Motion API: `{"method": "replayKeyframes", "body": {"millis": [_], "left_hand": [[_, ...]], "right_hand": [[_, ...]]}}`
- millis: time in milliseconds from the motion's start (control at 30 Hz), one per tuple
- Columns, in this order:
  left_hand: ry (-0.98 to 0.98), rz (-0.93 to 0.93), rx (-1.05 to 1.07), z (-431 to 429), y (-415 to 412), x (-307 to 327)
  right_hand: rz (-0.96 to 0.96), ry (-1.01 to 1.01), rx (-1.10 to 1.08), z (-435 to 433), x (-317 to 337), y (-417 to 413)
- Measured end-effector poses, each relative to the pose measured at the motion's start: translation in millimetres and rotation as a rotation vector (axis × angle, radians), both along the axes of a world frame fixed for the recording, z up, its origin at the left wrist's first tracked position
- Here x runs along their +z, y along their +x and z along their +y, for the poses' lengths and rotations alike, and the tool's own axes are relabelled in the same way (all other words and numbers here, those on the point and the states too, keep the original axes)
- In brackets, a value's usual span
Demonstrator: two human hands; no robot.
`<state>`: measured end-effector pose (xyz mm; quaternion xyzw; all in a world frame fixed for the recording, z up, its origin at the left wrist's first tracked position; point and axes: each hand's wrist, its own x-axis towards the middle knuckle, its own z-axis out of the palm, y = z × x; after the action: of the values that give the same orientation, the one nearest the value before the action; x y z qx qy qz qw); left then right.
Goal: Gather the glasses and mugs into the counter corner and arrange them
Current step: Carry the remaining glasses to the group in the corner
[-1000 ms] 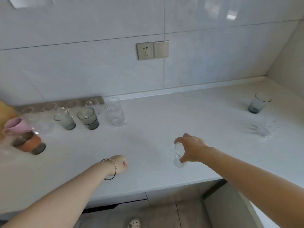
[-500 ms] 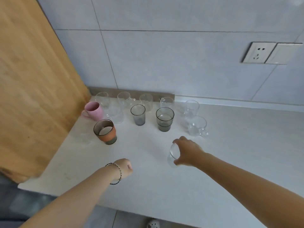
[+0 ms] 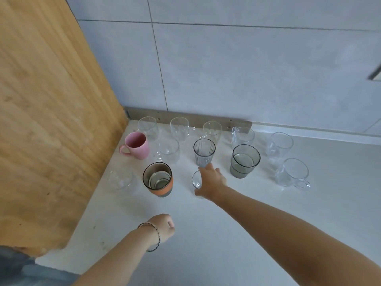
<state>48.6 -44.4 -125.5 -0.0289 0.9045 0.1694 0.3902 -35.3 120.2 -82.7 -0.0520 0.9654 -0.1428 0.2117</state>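
Observation:
My right hand [image 3: 212, 181] grips a small clear glass [image 3: 196, 179] just in front of a ribbed grey glass [image 3: 204, 152], between an orange-banded glass [image 3: 158, 179] and a smoked grey tumbler [image 3: 244, 161]. My left hand [image 3: 162, 226] is a closed fist holding nothing, nearer the counter's front. A pink mug [image 3: 136, 145] stands by the wooden panel. Several clear glasses and glass mugs line the back, among them a clear mug [image 3: 293, 175] at the right.
A tall wooden panel [image 3: 47, 110] closes the counter's left side and a tiled wall [image 3: 247, 69] the back. A low clear glass [image 3: 120, 179] stands close to the panel. The white counter [image 3: 226, 244] runs on to the right and toward me.
My view swung left from the open counter to the corner. My right hand carried the small clear glass forward into the group, and my left fist stayed low near the front.

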Motion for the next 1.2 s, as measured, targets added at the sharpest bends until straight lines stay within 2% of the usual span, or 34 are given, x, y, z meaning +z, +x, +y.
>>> {"method": "replayKeyframes", "body": {"millis": [200,333,467,733,1000,1200], "left_hand": [[0.016,-0.025,-0.039,7,-7,-5],[0.033,-0.019,-0.142,39,-17,-6],[0.028,-0.006,-0.289,97,-32,-2],[0.058,0.054,-0.580,265,-61,21],[0.093,0.085,-0.709,460,-39,21],[0.077,0.072,-0.746,604,-4,8]], "right_hand": [[-0.091,-0.181,-0.080,22,-8,11],[-0.217,-0.097,-0.117,85,-21,39],[-0.279,-0.025,-0.299,168,-27,67],[-0.381,0.048,-0.616,350,-10,146],[-0.266,0.023,-0.876,530,-3,219],[-0.198,0.130,-0.986,682,-3,258]]}}
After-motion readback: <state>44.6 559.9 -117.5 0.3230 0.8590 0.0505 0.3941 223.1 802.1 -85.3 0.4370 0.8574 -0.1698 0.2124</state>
